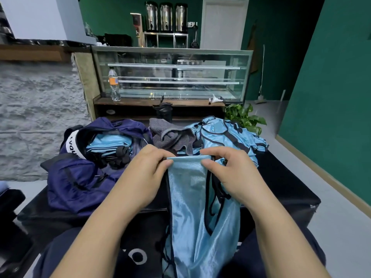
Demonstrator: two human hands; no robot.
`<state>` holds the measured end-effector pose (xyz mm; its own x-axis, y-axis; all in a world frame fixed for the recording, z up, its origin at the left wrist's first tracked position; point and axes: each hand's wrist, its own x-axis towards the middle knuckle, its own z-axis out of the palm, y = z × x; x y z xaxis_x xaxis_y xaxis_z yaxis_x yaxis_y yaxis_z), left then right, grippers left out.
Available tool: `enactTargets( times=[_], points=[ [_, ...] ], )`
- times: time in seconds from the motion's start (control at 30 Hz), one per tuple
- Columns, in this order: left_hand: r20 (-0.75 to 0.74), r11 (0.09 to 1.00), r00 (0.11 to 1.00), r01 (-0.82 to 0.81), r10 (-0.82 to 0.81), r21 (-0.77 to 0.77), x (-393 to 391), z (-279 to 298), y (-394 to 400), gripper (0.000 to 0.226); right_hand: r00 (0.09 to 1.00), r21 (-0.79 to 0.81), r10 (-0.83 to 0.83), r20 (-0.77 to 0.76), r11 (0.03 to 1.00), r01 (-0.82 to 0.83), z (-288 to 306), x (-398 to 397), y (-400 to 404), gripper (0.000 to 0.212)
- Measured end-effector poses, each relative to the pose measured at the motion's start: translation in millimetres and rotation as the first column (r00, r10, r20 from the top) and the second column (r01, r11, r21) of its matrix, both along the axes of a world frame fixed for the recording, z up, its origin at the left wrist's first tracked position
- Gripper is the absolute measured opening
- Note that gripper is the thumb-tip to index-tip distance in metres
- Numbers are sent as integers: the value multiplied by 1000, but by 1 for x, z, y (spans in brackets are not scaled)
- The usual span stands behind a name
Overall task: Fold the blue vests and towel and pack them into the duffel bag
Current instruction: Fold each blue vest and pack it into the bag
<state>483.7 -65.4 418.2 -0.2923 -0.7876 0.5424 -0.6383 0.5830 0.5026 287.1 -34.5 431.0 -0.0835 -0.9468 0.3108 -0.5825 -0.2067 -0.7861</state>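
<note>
**Vest held over a black table**

Left hand [149,167] and right hand [226,169] pinch the blue vest's [190,207] top edge above the black table [281,187]. Beyond lie the navy duffel bag [80,177], grey towel [170,135] and heaped vests [230,133]; farther, a glass display case [172,75] against green walls [331,87].

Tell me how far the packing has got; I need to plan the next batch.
Done: folded blue vests already lie in the open duffel bag. In hand: left hand and right hand pinch the top edge of one vest. Left: the vest pile and the unfolded grey towel.
</note>
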Motion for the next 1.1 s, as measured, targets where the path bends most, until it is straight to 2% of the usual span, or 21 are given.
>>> enactTargets(
  times=[0.13, 0.27, 0.33, 0.5, 0.6, 0.67, 0.73, 0.87, 1.0, 1.1],
  points=[
    [-20, 999, 1000, 6, -5, 49, 2, -7, -6, 30, 999, 84, 43, -29, 996, -40, -8, 2, -6, 22],
    [-136, 990, 991, 34, -16, 137, 2, -16, -9, 27, 998, 94, 48, -40, 995, -44, -12, 3, -8, 19],
    [-197, 989, 980, 24, 6, 149, 2, -21, -12, 25, 998, 94, 49, 33, 994, -52, -12, 3, -7, 17],
    [-281, 975, 959, 30, 34, 219, 0, -28, -14, 22, 934, 132, 23, 356, 988, -75, -14, 4, -6, 6],
    [-375, 959, 927, 109, -2, 263, -2, -31, -13, 19, 917, 146, 12, 399, 986, -76, -17, 3, -6, 6],
    [-529, 934, 849, 203, -19, 293, -3, -30, -11, 10, 909, 141, 33, 415, 985, -100, -17, 4, -5, 7],
    [-609, 920, 793, 247, -11, 305, -4, -30, -9, 16, 912, 110, 73, 403, 986, -128, -17, 5, -4, 16],
    [-644, 936, 762, 271, -67, 223, -6, -24, -3, 11, 939, 31, 140, 314, 987, -157, -16, 7, -2, 20],
    [-658, 938, 748, 285, -88, 199, -8, -19, 0, 16, 959, -16, 167, 228, 986, -168, -17, 10, -1, 29],
    [-623, 940, 780, 256, -63, 226, -6, -15, 2, 19, 974, -38, 142, 178, 990, -137, -18, 11, -2, 25]
  ],
)
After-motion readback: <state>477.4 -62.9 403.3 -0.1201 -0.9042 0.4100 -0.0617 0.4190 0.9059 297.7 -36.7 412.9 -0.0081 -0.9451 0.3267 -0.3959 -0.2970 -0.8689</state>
